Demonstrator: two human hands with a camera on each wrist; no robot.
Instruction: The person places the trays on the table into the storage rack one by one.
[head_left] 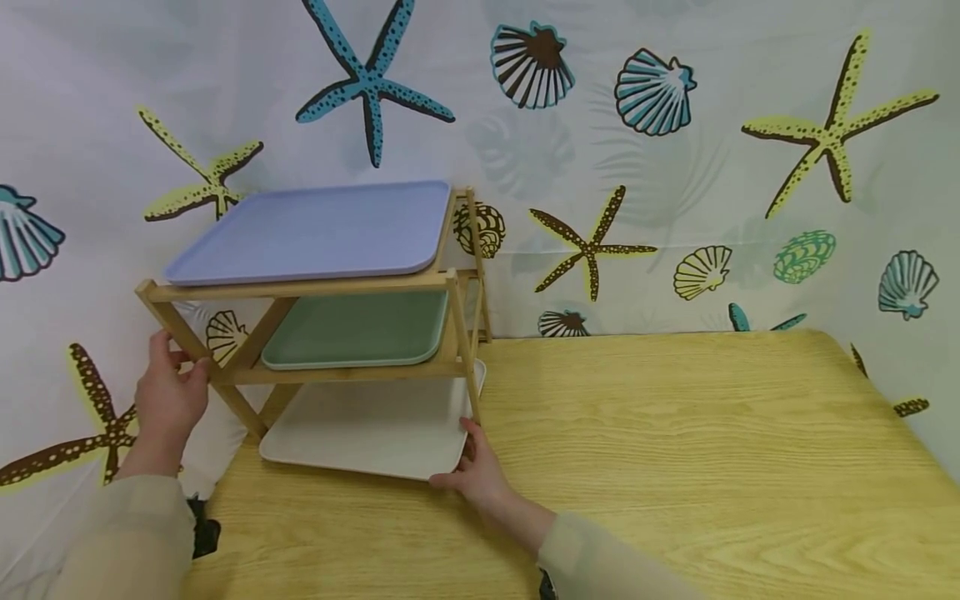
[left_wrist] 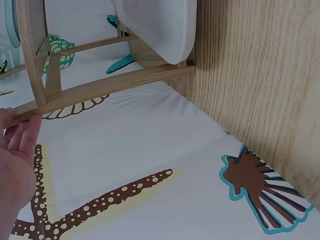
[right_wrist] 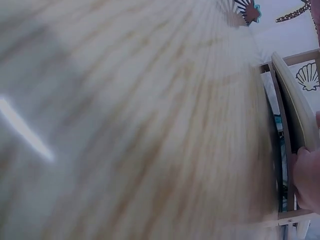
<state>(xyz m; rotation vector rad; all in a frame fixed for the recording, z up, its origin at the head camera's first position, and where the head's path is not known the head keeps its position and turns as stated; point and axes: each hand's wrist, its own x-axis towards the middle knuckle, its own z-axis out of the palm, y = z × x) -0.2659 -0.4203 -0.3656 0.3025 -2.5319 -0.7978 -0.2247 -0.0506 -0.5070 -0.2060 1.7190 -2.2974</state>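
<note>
A wooden three-tier rack (head_left: pixel 337 375) stands at the left end of the table. On its top tier lies a lavender tray (head_left: pixel 322 229), on the middle one a green tray (head_left: pixel 360 327). A white tray (head_left: pixel 367 425) sits at the bottom, its front edge jutting out past the rack. My left hand (head_left: pixel 172 392) grips the rack's left front post, fingers around the wood in the left wrist view. With thumb and fingers my right hand (head_left: pixel 480 475) pinches the white tray's right front corner, close beside the right front post. The right wrist view shows that hand (right_wrist: pixel 307 175) at the tray's edge.
The wood-grain tabletop (head_left: pixel 675 433) stretches to the right of the rack. A white curtain (head_left: pixel 675 192) printed with starfish and shells hangs behind and along both sides, close to the rack's left side.
</note>
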